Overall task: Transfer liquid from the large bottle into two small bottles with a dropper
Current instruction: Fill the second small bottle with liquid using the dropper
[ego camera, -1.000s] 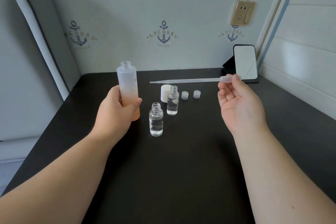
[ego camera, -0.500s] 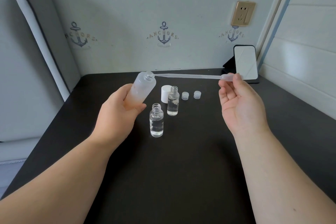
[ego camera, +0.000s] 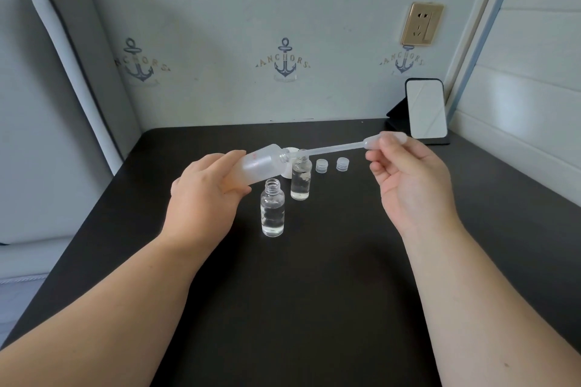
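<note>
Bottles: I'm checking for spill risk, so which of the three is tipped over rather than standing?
The large frosted bottle, held tilted by the left hand; both small clear bottles stand upright.

frosted bottle (ego camera: 261, 166) perhaps peach-tinted below; black table (ego camera: 314, 292); navy anchor wallpaper (ego camera: 284, 61).

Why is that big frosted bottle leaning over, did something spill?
Nothing has spilled. The left hand tips the frosted plastic large bottle on purpose, meeting the clear plastic dropper pinched by the right hand. The black table looks dry.
</note>
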`<state>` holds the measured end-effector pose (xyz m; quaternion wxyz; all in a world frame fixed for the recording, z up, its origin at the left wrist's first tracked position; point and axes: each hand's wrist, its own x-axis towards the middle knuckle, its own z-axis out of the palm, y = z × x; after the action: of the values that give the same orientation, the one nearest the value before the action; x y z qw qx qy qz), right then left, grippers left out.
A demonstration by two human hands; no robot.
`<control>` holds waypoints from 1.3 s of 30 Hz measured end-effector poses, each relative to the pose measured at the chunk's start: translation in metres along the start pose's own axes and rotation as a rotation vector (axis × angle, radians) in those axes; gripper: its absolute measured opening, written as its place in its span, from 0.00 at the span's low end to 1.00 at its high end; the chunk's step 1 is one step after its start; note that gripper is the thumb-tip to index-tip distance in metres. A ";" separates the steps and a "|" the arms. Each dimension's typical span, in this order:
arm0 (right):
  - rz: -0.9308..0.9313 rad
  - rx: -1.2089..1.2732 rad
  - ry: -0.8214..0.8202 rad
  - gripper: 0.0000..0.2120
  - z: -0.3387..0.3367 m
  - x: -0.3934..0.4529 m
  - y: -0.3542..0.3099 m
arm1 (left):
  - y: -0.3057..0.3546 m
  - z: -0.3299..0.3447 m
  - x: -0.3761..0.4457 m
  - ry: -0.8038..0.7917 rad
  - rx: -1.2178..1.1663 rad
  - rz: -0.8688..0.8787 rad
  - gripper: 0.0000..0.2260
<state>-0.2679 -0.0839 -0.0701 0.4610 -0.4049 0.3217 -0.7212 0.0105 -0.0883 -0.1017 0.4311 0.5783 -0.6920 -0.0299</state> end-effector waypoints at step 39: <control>0.116 0.006 -0.067 0.03 0.024 -0.013 0.021 | 0.000 0.006 -0.003 -0.013 0.031 0.020 0.23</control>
<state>-0.2356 -0.0811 -0.0802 0.5139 -0.4079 0.3268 -0.6802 0.0070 -0.0886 -0.1072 0.4176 0.5777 -0.7011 -0.0184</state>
